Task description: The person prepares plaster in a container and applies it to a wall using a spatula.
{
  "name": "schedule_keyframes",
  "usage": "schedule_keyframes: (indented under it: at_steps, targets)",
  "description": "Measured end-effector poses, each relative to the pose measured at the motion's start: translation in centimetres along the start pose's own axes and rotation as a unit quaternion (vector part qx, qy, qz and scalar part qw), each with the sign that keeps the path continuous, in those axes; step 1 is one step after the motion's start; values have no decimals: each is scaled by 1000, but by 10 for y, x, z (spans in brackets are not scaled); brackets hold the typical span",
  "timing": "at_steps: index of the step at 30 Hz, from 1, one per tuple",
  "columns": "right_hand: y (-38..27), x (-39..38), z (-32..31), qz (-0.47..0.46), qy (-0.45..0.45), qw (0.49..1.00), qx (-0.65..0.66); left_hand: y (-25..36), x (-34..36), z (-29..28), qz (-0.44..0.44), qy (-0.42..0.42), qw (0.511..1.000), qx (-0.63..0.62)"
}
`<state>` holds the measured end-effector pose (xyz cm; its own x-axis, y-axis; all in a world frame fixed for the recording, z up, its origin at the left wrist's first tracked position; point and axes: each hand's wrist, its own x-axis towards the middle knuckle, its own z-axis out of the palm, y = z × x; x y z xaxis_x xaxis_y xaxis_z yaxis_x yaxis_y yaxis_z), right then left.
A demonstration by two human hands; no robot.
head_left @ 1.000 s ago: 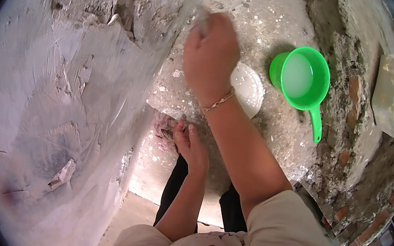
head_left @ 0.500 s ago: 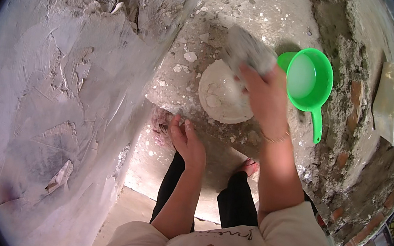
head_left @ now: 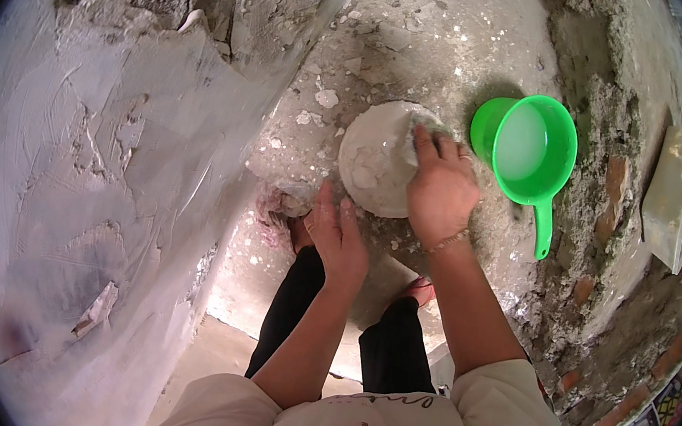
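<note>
A round white bowl (head_left: 346, 156) stands on the dusty floor in front of me, with pale, lumpy plaster-like material (head_left: 373, 170) inside. My right hand (head_left: 445, 187) reaches over its right side, fingers bent around a pale grey thing (head_left: 416, 142). Most of that thing is hidden by the hand, so its kind does not show. My left hand (head_left: 340, 234) hangs just below the bowl's near left edge, fingers stretched and holding nothing. Right of the bowl sits a green plastic dipper (head_left: 543, 223) containing milky liquid (head_left: 524, 145).
A smeared, partly flaking plaster wall (head_left: 67, 182) rises on the left. Rough masonry with exposed brick (head_left: 614, 194) runs along the right, where a flat plate-like tool (head_left: 669, 196) with a pink handle rests. Pinkish tangled material (head_left: 271, 218) lies near my left foot.
My right hand has come down and nearer to me, bringing the grey thing from above the bowl's far side into its right part. My left hand has shifted slightly right.
</note>
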<state>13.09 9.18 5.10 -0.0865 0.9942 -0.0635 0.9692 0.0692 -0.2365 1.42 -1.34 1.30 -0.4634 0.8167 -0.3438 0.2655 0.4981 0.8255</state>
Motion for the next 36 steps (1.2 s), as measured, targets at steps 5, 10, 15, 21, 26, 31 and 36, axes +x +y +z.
schedule_keyframes:
  at_steps: [5,10,15,21,26,31,36]
  targets:
    - [-9,-42,18,-57,-46,997,-12,8,-3,3,-35,-6,999,2]
    - [-9,-36,-8,-13,-51,997,53,13,1,-7,-100,-50,994,-2]
    - [-15,7,18,-58,2,997,41,12,1,0,-7,-25,998,-50]
    - [-16,-24,9,-97,-81,989,74,6,12,-7,-164,-6,957,-241]
    - [28,-31,7,46,-35,957,284,4,26,-29,-206,51,936,-280]
    - [36,-51,-12,328,-83,739,583,4,36,-48,-172,95,951,-240]
    - [67,-74,-10,380,-95,694,604,1,37,-51,-167,96,950,-244]
